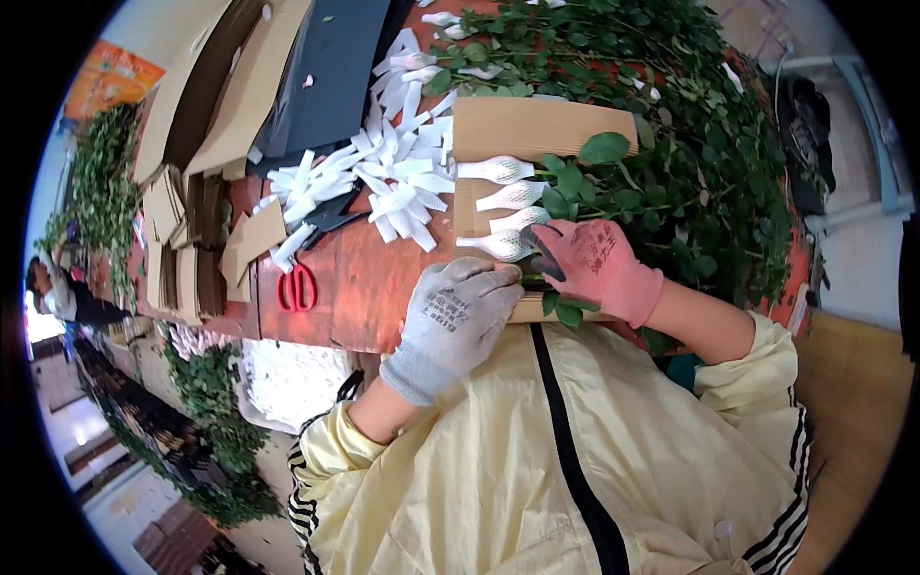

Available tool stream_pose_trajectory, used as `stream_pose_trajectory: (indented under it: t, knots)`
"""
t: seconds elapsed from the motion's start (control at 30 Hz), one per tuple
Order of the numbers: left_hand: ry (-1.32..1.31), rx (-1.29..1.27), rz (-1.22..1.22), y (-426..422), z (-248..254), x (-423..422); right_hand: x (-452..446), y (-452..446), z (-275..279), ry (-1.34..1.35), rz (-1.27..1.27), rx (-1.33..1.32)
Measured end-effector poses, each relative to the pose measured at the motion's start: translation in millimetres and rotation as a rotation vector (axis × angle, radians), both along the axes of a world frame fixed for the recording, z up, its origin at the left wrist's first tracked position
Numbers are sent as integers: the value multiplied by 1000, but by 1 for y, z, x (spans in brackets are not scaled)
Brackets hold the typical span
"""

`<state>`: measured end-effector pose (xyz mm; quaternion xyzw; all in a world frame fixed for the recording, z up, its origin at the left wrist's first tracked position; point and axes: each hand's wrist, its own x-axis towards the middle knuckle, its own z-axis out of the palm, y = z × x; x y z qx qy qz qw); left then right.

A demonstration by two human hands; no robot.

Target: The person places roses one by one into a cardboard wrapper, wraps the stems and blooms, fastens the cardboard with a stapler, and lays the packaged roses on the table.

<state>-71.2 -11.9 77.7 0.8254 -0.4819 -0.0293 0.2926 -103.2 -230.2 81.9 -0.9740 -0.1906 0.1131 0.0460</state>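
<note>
Several flower buds in white mesh sleeves (pixel 513 195) lie in a row on a sheet of corrugated cardboard (pixel 541 129), their leafy stems (pixel 623 196) running right. My left hand (pixel 450 321), in a grey glove, is closed at the near end of this row. Its fingertips press together just below the lowest visible bud; what they pinch is hidden. Beside it, my right hand (pixel 599 268), in a pink glove, is wrapped round a dark tool (pixel 543 254) whose tip lies by the stems. The tool's kind is not clear.
White sleeves (pixel 398 182) are piled on the red table (pixel 355 287), near red-handled scissors (pixel 298 287). Cardboard pieces (pixel 177 240) stack at left, leafy stems (pixel 709 125) at right. A tub of white pieces (pixel 292 379) stands below the table edge. Another person (pixel 72 292) is far left.
</note>
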Motion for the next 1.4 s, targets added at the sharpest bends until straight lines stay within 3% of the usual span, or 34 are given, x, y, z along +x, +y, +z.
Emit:
stream_pose_trajectory:
  t: [0.07,0.2,0.27,0.4,0.47,0.53,0.57,0.73,0.8,0.9,1.0,1.03,1.23,1.27,1.3,1.37,1.4]
  knots:
    - [-8,5,20,1,-2,-1,-2,-1,-9,-245,10,87]
    - [13,-82,24,6,-13,-2,1,-4,-17,-45,31,40]
    - [36,-136,107,17,-13,12,-3,-7,-22,-341,102,57]
    - [133,-304,261,28,-9,61,6,4,-4,-61,-71,170]
    - [133,-322,258,26,-11,70,2,4,-7,-57,-82,138]
    - [295,-90,52,23,-9,76,4,7,0,-34,-120,145]
    - [308,-146,22,20,-20,73,5,8,-2,-127,-68,171]
    - [204,-78,35,18,-45,70,5,6,-5,-55,-44,152]
    - [334,-61,-74,19,-52,79,2,4,-6,153,-232,83]
    - [192,-246,-93,22,-65,80,1,7,-3,140,-208,24]
    - [247,-313,-86,34,-65,89,0,7,-3,133,-207,41]
    - [274,-212,-95,42,-54,96,0,7,-4,132,-218,45]
    - [289,-218,-62,55,-50,102,5,6,-7,207,-273,11]
    - [308,-228,-55,61,-50,104,3,2,-11,95,-180,30]
    - [102,-255,-28,70,-51,109,1,-1,-15,-18,-88,50]
    - [317,-265,231,106,-46,117,-3,-6,-25,-74,-66,78]
    - [427,32,479,120,-28,118,-6,-7,-26,-123,-34,104]
